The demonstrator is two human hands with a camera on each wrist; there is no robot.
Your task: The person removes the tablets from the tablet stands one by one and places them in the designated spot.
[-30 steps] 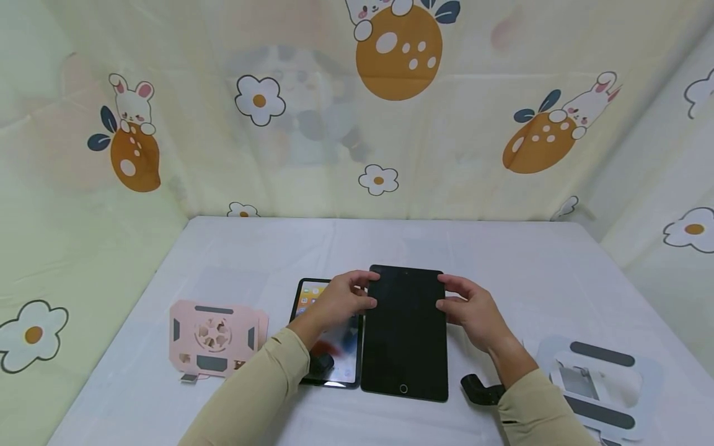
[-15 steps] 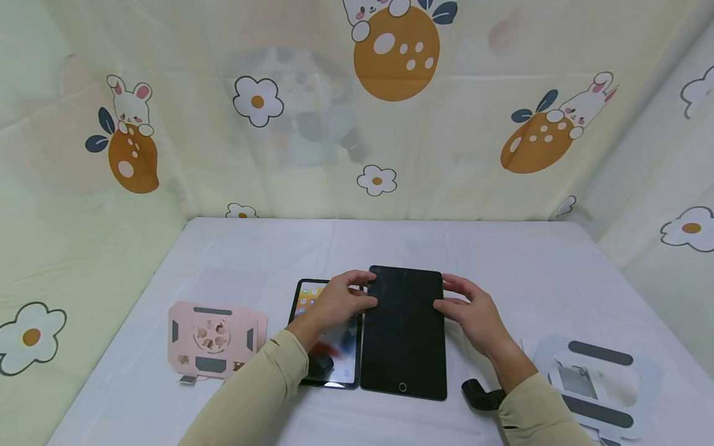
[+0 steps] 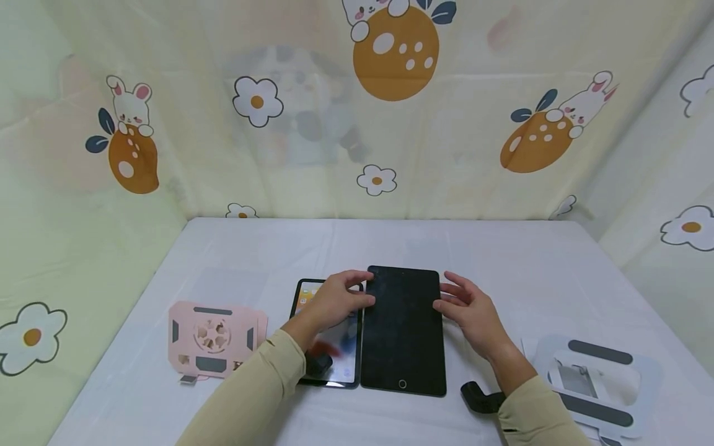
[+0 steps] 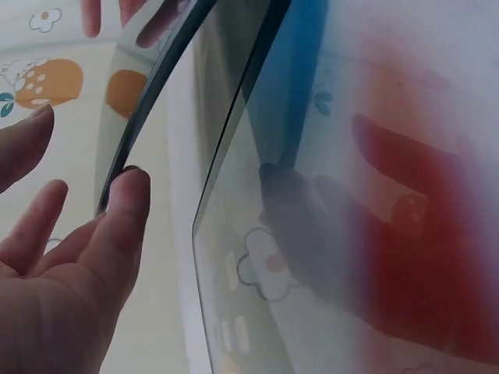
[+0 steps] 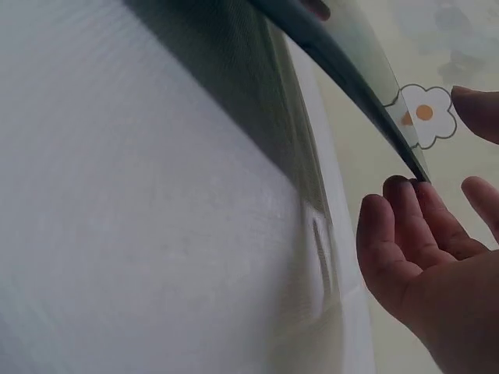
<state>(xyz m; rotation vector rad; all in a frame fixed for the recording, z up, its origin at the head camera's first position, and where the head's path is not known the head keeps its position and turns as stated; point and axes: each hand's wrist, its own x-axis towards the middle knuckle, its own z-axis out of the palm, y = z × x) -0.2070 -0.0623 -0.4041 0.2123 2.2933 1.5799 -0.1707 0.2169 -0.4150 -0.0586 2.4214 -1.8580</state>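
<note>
A black tablet with a dark screen (image 3: 403,331) lies flat on the white table (image 3: 502,272), home button toward me. My left hand (image 3: 337,301) is at its left edge, thumb resting on the rim, the other fingers loosely curved above. The left wrist view shows one fingertip of the left hand (image 4: 70,257) against the dark tablet's rim (image 4: 160,86). My right hand (image 3: 467,310) hovers at the right edge with fingers spread. In the right wrist view the right hand's (image 5: 421,257) fingertips sit just at the tablet's edge (image 5: 343,70). A second, lit tablet (image 3: 330,347) lies under my left forearm.
A pink folded stand (image 3: 214,337) lies flat at the left. A pale blue stand (image 3: 599,375) with dark pads sits at the front right. A black wrist strap (image 3: 478,396) shows by my right sleeve. Patterned cloth walls close in the table's back and sides.
The dark tablet has settled slightly lower and flatter on the table. My right hand's fingers have come off its right edge and spread. The left hand has barely moved.
</note>
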